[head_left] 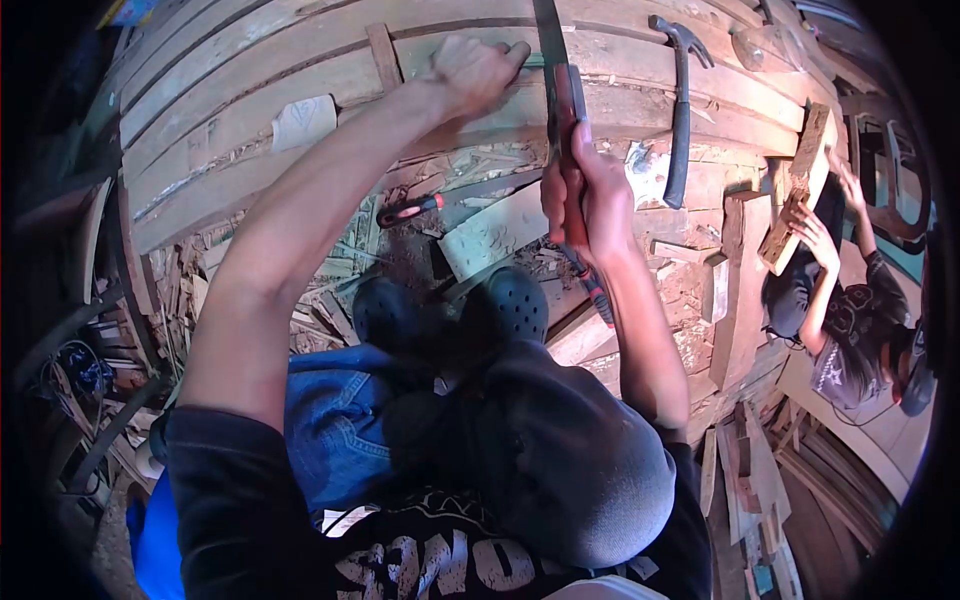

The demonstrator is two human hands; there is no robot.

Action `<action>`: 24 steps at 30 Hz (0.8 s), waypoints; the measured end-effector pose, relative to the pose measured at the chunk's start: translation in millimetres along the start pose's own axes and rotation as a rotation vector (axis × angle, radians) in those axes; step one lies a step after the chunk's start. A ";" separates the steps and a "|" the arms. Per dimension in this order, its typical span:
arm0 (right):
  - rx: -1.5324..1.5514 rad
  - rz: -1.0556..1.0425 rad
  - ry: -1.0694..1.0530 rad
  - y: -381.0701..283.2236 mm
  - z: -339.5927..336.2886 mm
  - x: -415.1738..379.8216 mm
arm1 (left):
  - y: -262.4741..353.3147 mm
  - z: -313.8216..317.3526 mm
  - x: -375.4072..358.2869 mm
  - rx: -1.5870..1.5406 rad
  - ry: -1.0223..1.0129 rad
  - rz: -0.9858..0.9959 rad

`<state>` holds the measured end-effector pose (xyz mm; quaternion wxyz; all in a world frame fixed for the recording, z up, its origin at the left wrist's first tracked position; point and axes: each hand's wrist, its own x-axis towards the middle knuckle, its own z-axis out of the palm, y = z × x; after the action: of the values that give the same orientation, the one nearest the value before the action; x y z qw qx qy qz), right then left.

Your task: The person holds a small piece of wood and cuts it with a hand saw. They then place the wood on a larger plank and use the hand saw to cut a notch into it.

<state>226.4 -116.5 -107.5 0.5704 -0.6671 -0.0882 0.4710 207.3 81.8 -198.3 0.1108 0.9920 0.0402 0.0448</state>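
Note:
My right hand (590, 195) is wrapped round the reddish-brown handle of a hand saw (551, 40), seen nearly edge-on. Its long dark blade points away from me across the wooden planks (620, 60). To the left of the blade, my left hand (475, 75) rests closed on the planks, one digit reaching toward the blade; what its curled fingers hold, if anything, is hidden. A claw hammer (681, 120) with a dark handle lies on the planks to the right of my right hand.
Wood shavings and offcuts (340, 250) litter the floor around my shoes (515, 305). A red-and-black handled tool (410, 210) lies among them. At right, another person (850, 320) holds a wooden block (798, 190). Boards (745, 480) are stacked at lower right.

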 end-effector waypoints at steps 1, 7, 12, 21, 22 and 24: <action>-0.097 -0.026 0.016 7.3 -3.2 -13.7 | -2.6 -4.4 4.5 -0.027 -0.048 -0.010; 0.013 -0.018 -0.043 32.2 -25.5 -30.9 | -4.7 10.5 2.7 -0.055 0.062 0.027; -0.085 -0.088 -0.111 38.2 -15.0 -49.2 | -12.2 12.2 8.4 -0.056 0.063 0.021; -0.006 0.031 0.008 14.6 -3.9 -11.2 | -5.4 -8.6 3.8 -0.007 -0.009 0.011; -0.090 -0.061 -0.049 25.9 -9.0 -32.9 | -6.2 -9.2 4.1 -0.018 0.053 0.047; -0.119 -0.083 -0.059 28.7 -25.4 -45.9 | -8.7 -7.8 11.3 0.037 0.073 0.041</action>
<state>208.0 -173.3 -109.9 0.5462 -0.6812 -0.1604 0.4604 217.2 92.9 -191.8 0.0898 0.9922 0.0249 0.0826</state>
